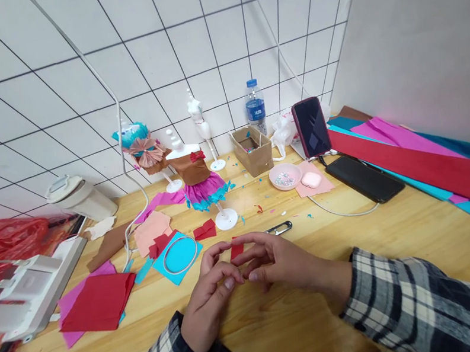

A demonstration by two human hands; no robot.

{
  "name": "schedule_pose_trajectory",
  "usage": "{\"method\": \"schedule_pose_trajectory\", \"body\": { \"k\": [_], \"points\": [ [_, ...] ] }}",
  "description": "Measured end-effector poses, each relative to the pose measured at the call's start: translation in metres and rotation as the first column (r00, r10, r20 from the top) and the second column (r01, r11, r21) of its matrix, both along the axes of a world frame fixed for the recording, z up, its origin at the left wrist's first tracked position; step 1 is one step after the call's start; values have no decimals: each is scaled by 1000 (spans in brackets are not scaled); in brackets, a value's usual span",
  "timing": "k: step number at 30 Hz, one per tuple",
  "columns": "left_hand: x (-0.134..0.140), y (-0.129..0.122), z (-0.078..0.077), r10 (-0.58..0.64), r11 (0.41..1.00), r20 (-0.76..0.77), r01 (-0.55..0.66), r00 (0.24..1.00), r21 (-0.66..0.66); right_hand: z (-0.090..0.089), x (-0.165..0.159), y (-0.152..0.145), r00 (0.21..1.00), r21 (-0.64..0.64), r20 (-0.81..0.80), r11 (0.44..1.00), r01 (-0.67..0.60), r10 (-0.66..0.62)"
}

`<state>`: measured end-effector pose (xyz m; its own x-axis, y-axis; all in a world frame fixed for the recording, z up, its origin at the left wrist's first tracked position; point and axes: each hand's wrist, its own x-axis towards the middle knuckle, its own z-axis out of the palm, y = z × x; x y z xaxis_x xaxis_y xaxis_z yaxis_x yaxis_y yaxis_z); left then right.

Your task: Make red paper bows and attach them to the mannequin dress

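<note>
My left hand and my right hand meet above the near middle of the table, fingers curled and fingertips touching. Whatever is pinched between them is too small or hidden to make out. Behind the fingers shows a small red paper piece; whether it is held or lies on the wood I cannot tell. Just beyond my right hand is a small dark tool with a slotted end, partly covered. A mini dress form in brown, magenta and blue paper stands ahead. Left of my hands, a ring rests on blue paper.
Red paper squares lie left, near a power strip and a lidded cup. Behind stand a bare dress form, a small box and a bottle. A bead bowl, phones and long paper strips lie right.
</note>
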<state>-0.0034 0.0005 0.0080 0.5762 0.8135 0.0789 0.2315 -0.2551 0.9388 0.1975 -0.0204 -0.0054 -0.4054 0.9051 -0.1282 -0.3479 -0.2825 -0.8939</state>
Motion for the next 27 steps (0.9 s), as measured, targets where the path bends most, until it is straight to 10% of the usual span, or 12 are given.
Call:
{"method": "schedule_pose_trajectory", "body": {
  "k": [10, 15, 22, 27],
  "points": [
    [0, 0, -7, -16, 1000, -25, 16, 1000, 0, 3, -7, -4, 926, 289, 309, 949, 127, -218],
    [0, 4, -4, -1, 974, -155, 36, 988, 226, 6, 1, -5, 824, 434, 478, 897, 79, -304],
    [5, -1, 3, 248, 682, -393, 128, 885, 720, 11, 2, -11, 671, 594, 596, 804, 1, -441],
    [7, -5, 4, 170, 782, -430, 144, 887, 606, 6, 2, -11, 648, 587, 641, 807, -69, -411]
  ]
}}
